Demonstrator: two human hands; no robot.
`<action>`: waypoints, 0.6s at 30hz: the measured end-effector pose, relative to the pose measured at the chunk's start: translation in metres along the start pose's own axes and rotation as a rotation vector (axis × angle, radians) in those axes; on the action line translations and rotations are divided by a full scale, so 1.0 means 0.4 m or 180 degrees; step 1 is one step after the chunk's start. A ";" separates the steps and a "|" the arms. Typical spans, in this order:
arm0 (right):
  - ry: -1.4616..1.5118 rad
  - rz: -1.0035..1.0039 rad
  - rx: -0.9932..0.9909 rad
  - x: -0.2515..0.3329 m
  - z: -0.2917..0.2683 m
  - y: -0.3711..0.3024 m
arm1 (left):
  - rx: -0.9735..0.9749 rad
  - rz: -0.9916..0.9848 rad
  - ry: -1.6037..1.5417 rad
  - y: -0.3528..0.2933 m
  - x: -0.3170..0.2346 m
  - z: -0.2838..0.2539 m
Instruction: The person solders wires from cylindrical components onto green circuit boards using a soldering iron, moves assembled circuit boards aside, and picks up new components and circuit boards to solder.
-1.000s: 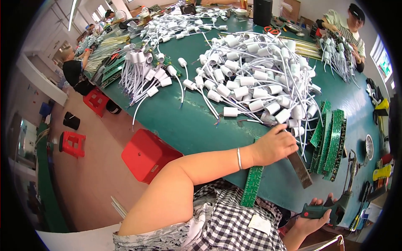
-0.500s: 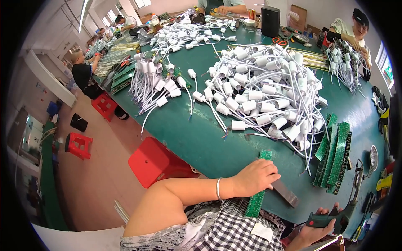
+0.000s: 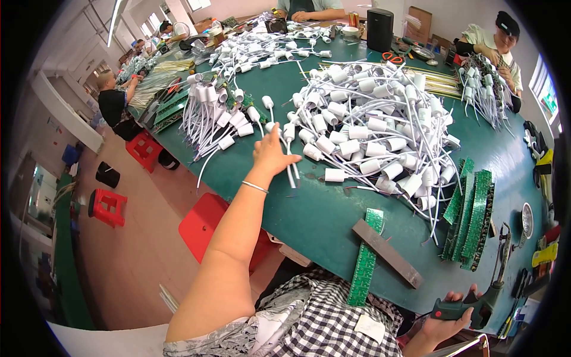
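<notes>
Two white sockets (image 3: 289,132) are sitting just ahead of my left hand (image 3: 272,157) (way closer, spread wide), wires (image 3: 290,177) running back toward me beside it, while my right hand (image 3: 450,323) is gripping a soldering gun (image 3: 486,303).

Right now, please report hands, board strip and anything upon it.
Left hand at white sockets, grip unclear. Right hand holding green-handled tool. Green board strip in front, dark bar lying across it.
</notes>
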State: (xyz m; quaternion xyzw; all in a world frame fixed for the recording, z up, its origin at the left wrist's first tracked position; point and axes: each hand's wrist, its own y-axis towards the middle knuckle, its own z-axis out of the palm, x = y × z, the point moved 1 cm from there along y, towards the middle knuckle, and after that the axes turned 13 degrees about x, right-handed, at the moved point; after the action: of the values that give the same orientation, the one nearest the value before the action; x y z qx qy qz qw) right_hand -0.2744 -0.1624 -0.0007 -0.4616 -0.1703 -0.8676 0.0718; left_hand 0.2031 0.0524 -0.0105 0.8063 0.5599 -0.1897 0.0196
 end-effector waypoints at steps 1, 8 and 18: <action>0.0001 -0.0002 -0.0002 0.001 -0.001 -0.001 | -0.0295 0.0030 -0.0087 0.021 0.033 0.001; 0.0060 0.0066 -0.0098 0.001 -0.022 -0.003 | -0.0137 -0.0129 0.0886 0.090 0.030 -0.039; 0.0139 0.0111 -0.0241 0.009 -0.042 -0.007 | 0.0050 0.0620 -0.3649 0.095 0.090 -0.180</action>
State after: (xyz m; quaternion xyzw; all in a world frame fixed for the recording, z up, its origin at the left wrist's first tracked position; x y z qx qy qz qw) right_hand -0.2905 -0.1656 -0.0070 -0.4478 -0.1277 -0.8819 0.0731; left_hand 0.2690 0.0882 0.0375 0.6227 0.3818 -0.5975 0.3310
